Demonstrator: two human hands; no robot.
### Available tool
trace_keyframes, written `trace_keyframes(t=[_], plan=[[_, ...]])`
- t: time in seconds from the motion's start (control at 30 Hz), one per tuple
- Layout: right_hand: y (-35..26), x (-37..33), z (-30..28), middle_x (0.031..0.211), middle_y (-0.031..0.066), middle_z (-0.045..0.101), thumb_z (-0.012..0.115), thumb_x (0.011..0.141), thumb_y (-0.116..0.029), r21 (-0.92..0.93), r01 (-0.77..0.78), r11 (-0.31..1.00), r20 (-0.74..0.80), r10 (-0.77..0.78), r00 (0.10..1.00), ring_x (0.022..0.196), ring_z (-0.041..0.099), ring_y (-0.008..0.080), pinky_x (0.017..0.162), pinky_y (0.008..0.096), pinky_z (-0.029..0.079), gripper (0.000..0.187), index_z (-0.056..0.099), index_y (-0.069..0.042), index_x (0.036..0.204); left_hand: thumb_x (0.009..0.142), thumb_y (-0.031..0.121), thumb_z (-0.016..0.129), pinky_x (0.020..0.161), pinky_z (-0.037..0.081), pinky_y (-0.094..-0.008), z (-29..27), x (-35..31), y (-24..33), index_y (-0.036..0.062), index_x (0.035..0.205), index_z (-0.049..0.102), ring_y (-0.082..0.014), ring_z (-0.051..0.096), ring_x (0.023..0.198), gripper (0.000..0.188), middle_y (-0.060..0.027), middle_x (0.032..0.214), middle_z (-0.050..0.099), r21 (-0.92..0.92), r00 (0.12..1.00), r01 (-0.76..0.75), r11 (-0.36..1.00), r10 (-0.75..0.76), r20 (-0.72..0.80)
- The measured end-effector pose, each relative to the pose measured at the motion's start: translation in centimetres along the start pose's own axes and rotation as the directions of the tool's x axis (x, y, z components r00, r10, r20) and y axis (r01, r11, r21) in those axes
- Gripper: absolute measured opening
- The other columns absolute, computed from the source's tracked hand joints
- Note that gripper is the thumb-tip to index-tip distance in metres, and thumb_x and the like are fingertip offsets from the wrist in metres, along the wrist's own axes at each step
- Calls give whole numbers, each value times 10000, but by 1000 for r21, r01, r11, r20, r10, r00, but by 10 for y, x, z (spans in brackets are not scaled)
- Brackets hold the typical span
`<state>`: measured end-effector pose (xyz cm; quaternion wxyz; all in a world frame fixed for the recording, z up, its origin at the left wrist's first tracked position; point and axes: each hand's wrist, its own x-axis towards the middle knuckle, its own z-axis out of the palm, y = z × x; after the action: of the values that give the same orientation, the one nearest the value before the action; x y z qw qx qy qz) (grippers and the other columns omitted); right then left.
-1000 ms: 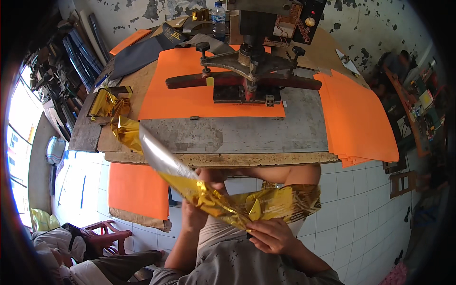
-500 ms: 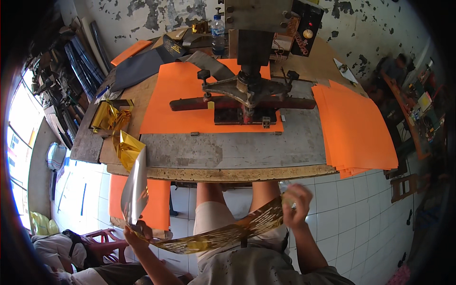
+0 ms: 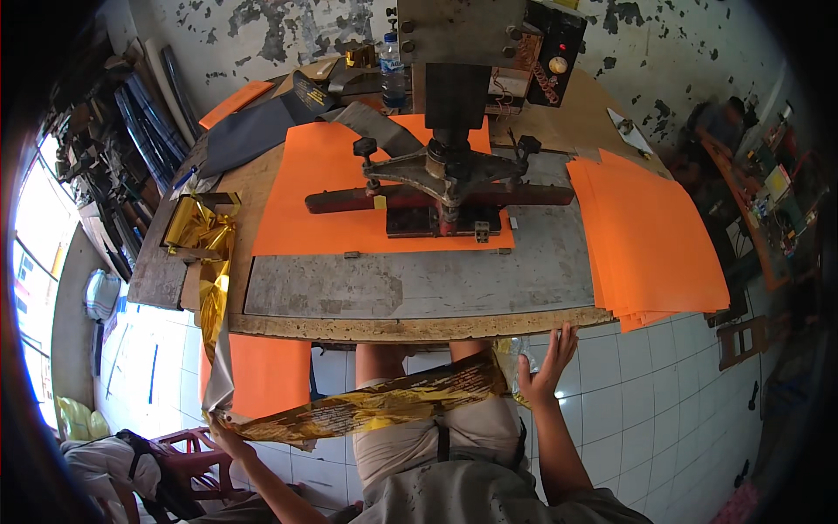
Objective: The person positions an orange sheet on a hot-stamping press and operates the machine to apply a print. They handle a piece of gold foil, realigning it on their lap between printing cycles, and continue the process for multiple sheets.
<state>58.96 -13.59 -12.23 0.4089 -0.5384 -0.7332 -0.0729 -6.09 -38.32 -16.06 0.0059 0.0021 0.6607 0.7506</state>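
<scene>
A long strip of gold foil (image 3: 375,403) stretches across my lap, its surface marked with rows of stamped-out lettering. At its left end my left hand (image 3: 229,437) is closed on the foil. From there the strip runs up, silver side showing in part, to a gold foil roll (image 3: 194,225) in a small holder at the table's left. My right hand (image 3: 550,371) is beside the strip's right end, fingers spread and fingertips near the table's front edge. Behind the table edge stands a hot stamping press (image 3: 451,170) over an orange sheet (image 3: 297,205) on a grey metal plate (image 3: 349,288).
A stack of orange sheets (image 3: 655,240) overhangs the table's right front edge. More orange sheets (image 3: 271,367) lie below the table at left. Dark sheets (image 3: 249,135) and a water bottle (image 3: 392,74) are at the back. A red chair (image 3: 196,463) stands lower left; another person (image 3: 723,122) sits far right.
My left hand has moved left and slightly down, drawing the strip straighter toward the roll. My right hand has opened, its fingers spreading beside the strip's end.
</scene>
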Motion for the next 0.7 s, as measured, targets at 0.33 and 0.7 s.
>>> trace_keyframes(t=[0.33, 0.7], plan=[[-1, -1, -7, 1692, 319, 220, 599, 1021, -422, -28, 5, 1000, 39, -4, 999, 1587, 152, 524, 1234, 694, 120, 823, 273, 33, 1625, 1066, 328, 617, 1127, 427, -471, 18, -29, -11, -50, 1536, 406, -344, 520, 1347, 639, -242, 1522, 482, 502, 933, -321, 803, 359, 22], [-39, 80, -47, 1337, 86, 622, 615, 1034, -307, -32, -34, 999, -30, 33, 999, 1302, 515, 337, 1111, 552, 310, 324, 671, -80, 1258, 1035, 93, 629, 1110, 429, -443, 181, -121, 116, -1, 1338, 602, -302, 587, 1267, 318, -143, 1314, 647, 33, 566, -768, 640, 653, 502]])
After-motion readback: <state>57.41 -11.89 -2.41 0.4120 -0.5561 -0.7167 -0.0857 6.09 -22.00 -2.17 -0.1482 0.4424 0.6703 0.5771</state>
